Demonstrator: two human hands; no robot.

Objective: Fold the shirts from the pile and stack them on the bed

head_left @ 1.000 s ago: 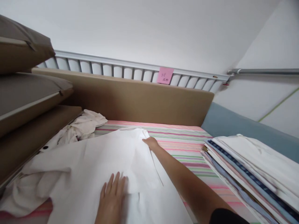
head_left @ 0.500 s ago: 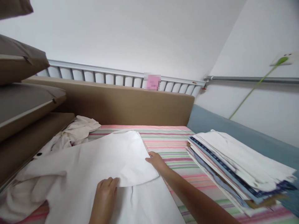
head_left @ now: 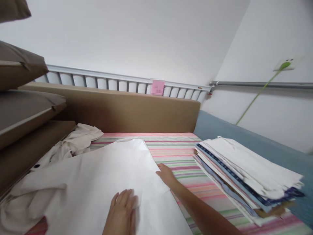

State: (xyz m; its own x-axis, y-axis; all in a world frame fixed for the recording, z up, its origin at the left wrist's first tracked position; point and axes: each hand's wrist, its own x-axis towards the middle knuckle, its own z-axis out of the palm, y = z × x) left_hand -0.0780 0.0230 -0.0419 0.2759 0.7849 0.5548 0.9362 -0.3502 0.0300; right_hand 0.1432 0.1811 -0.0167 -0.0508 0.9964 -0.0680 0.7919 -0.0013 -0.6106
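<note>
A large white cloth (head_left: 97, 182) lies spread over the bed, smooth on its right part and rumpled at the lower left. My left hand (head_left: 121, 209) rests palm down on it near the front, fingers stretched out and slightly apart. At the cloth's right edge is my right hand (head_left: 167, 176), its thumb on the margin and its forefinger close by, closed on the edge; the other fingers are mostly hidden. To the right stands a stack of folded cloths (head_left: 244, 166), white on top, with blue, pink and brown layers below.
Striped bedding (head_left: 176, 153) covers the bed. Brown cushions (head_left: 29, 107) are piled at the left, beside a crumpled off-white cloth (head_left: 83, 137). A tan headboard (head_left: 137, 111) and a white radiator (head_left: 110, 84) line the back. A blue panel (head_left: 220, 125) borders the right wall.
My left hand has let go of the cloth's hem, moved slightly right and flattened onto the cloth. My right hand has shifted a little along the right edge towards me.
</note>
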